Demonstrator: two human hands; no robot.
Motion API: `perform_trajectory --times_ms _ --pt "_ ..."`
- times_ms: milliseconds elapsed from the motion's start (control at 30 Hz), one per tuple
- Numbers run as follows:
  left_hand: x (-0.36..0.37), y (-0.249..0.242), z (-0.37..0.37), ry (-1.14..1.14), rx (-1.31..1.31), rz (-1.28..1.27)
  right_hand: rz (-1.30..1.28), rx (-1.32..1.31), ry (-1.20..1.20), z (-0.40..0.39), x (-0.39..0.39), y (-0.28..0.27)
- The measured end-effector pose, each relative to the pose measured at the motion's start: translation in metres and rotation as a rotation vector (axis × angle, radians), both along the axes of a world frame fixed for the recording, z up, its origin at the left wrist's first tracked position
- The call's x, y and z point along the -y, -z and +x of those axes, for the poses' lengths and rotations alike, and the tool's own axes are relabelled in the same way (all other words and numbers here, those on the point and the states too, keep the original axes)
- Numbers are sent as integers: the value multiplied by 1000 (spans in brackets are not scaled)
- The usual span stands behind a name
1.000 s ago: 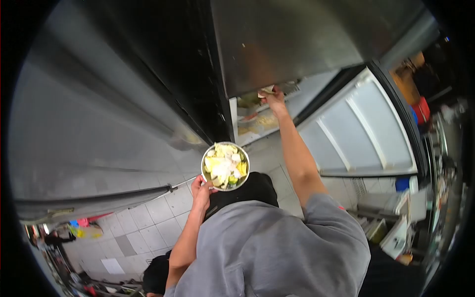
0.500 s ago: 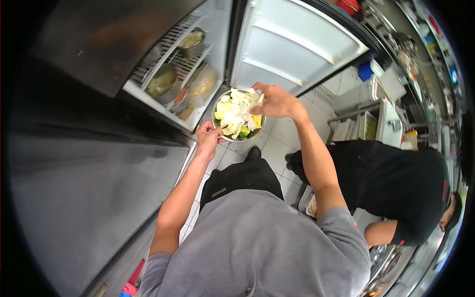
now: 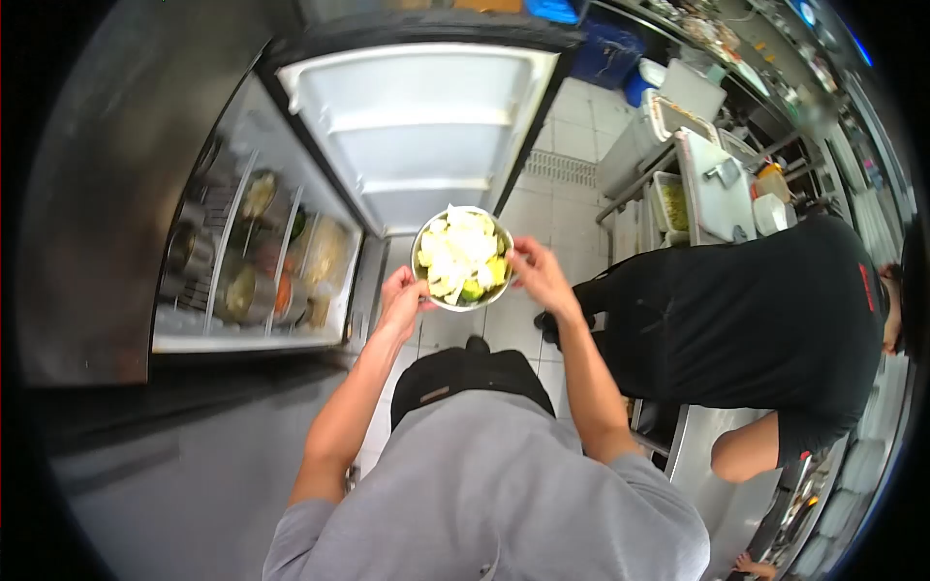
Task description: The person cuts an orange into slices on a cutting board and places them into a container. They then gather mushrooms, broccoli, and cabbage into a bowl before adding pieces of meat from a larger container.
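Note:
A round metal bowl (image 3: 446, 306) is held out in front of me, heaped with pale yellow-green cabbage leaves (image 3: 461, 244). Some greener pieces (image 3: 472, 290) show near its lower rim. My left hand (image 3: 400, 302) grips the bowl's lower left side, its fingertips partly hidden beneath. On the opposite side, my right hand (image 3: 542, 277) has its fingers closed at the right rim.
The fridge door (image 3: 417, 126) stands open ahead. Inside the fridge at left are wire shelves with metal pots (image 3: 240, 293) and bagged food (image 3: 327, 254). A co-worker in black (image 3: 736, 310) bends over close on my right, beside a cutting board (image 3: 717, 184).
My right hand has moved from over the leaves to the bowl's right rim. The view has turned, bringing the fridge interior lower and the co-worker's counter more into sight.

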State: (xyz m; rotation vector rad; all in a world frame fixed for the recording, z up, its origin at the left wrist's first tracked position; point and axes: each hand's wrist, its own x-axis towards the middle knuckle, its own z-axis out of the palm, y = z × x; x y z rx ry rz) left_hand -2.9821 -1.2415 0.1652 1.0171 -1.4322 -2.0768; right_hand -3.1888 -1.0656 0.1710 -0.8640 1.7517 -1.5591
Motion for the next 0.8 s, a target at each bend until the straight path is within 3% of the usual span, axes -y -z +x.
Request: perform_trajectory --times_ms 167,333,433,467,500,600,633,700,800 --pt "12 2 -45 207 24 -72 16 179 188 -1 -28 5" --pt "36 -24 -74 723 91 -152 -25 267 363 0 -50 26" --pt "69 -60 -91 1015 215 -358 -80 327 490 17 -50 28" --pt "80 -79 -100 1081 316 -585 -103 346 517 21 -52 34" --pt "83 -100 -109 1002 192 -899 -122 362 540 24 -54 36" --pt "82 -194 -154 653 -18 -1214 -183 458 609 37 -51 35" --pt "81 -222 -174 529 -209 -1465 -192 487 615 43 -50 36" --pt "96 -253 -226 338 -447 -1711 -224 517 633 54 -47 38" --pt "91 -289 -280 259 -135 -1928 -220 506 660 72 -42 45"
